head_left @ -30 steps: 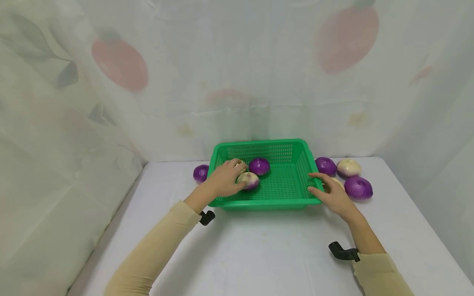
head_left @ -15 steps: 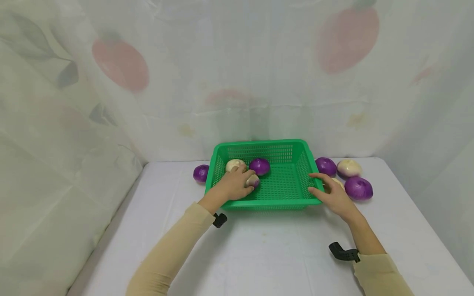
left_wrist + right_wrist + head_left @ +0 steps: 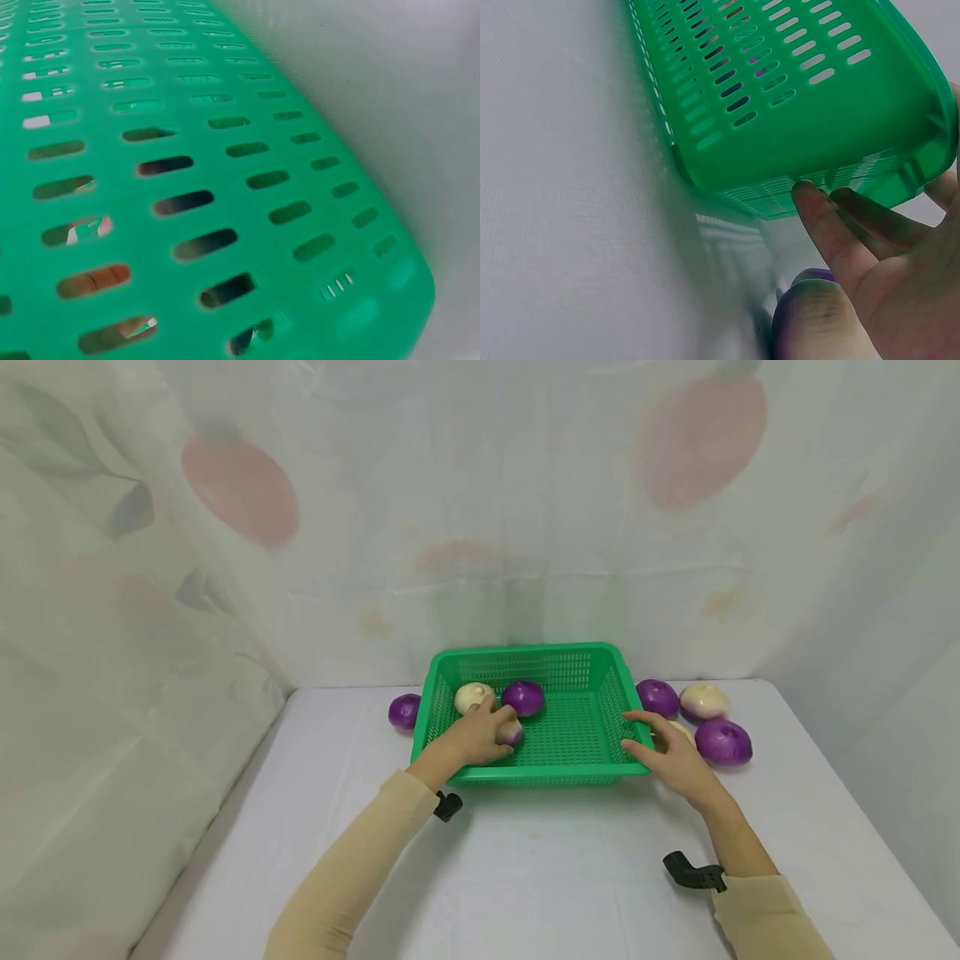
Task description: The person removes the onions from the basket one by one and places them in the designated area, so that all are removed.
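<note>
A green plastic basket point(image 3: 555, 771) stands on the white table, seen from low outside in both wrist views. Inside it, my left hand point(image 3: 474, 737) curls over a white-and-purple turnip point(image 3: 513, 732), whose near side the fingers cover. A pale turnip point(image 3: 471, 696) and a purple turnip point(image 3: 522, 698) lie just behind it in the basket. In the left wrist view the basket wall point(image 3: 247, 180) hides most of that hand. My right hand point(image 3: 677, 762) grips the basket's right rim; in the right wrist view its fingers point(image 3: 832, 232) press the outer wall.
Right of the basket sit a purple turnip point(image 3: 658, 698), a pale turnip point(image 3: 705, 702) and another purple turnip point(image 3: 723, 742). One more pale turnip point(image 3: 817, 322) lies beneath my right hand. A purple turnip point(image 3: 403, 712) touches the left side. A printed curtain point(image 3: 480, 510) hangs behind.
My left hand has shifted right and down from above the pale turnip onto the white-and-purple one, uncovering the pale one. The right hand has stayed on the rim.
</note>
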